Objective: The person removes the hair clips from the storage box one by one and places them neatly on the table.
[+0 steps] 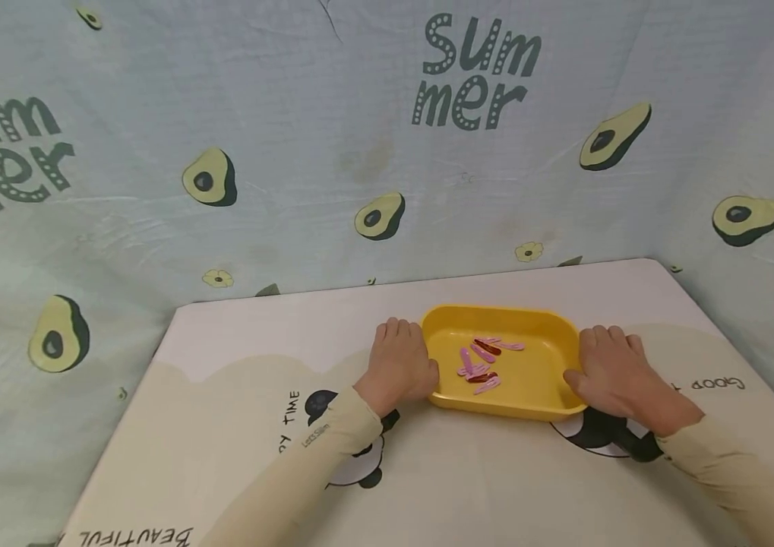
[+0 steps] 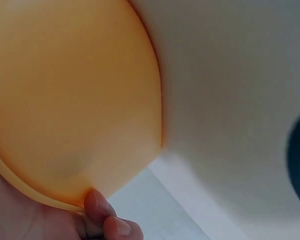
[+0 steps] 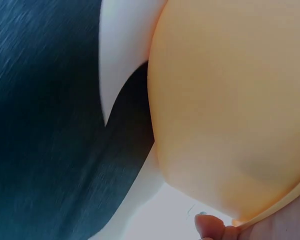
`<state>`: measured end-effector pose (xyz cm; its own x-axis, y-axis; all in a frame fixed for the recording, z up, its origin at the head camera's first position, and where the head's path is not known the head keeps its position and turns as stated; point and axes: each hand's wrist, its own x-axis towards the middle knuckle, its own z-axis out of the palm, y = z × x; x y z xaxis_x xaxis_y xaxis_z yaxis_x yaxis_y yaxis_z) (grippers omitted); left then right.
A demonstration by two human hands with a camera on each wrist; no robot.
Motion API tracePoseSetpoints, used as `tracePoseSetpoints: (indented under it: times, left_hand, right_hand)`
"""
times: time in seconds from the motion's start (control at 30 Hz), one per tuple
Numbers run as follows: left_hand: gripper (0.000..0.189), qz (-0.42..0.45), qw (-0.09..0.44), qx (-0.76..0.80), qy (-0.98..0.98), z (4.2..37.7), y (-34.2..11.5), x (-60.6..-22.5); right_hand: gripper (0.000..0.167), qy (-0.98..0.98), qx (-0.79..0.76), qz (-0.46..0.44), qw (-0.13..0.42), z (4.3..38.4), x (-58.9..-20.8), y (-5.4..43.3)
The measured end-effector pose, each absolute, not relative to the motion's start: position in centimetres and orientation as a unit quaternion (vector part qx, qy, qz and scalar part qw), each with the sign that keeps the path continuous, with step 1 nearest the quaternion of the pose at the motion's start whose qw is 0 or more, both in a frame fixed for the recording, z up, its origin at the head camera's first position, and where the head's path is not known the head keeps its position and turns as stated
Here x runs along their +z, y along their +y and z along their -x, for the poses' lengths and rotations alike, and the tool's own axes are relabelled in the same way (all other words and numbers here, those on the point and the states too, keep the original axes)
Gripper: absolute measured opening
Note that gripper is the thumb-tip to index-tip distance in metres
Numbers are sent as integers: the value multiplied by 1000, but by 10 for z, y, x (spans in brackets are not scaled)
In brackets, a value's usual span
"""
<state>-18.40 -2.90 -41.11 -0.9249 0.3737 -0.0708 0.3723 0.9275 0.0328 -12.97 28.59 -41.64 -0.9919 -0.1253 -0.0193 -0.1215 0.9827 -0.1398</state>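
A shallow yellow plastic tray (image 1: 537, 372) with rounded corners sits between both hands. Several pink and dark red hair clips (image 1: 483, 352) lie loose inside it, mostly left of its middle. My left hand (image 1: 399, 361) grips the tray's left end, thumb at the rim. At the opposite end, my right hand (image 1: 612, 372) holds the rim the same way. In the left wrist view, curled fingertips (image 2: 96, 204) press the outer wall of the tray (image 2: 80, 100) just below its rim. The right wrist view has the tray's outside (image 3: 230, 110) large, with fingertips (image 3: 210, 226) low beside it.
The table (image 1: 222, 441) wears a pale cover with cartoon pandas and printed words. Behind it and along both sides hangs a light cloth (image 1: 291, 99) printed with avocados and lettering, meeting the table's back edge.
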Motion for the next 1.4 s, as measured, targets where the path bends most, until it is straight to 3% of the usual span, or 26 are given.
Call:
tracePoseSetpoints:
  times: [1.4]
  left_hand:
    - [30, -172, -6, 22, 985, 147, -88, -414]
  right_hand:
    - [32, 991, -81, 107, -23, 115, -421, 233]
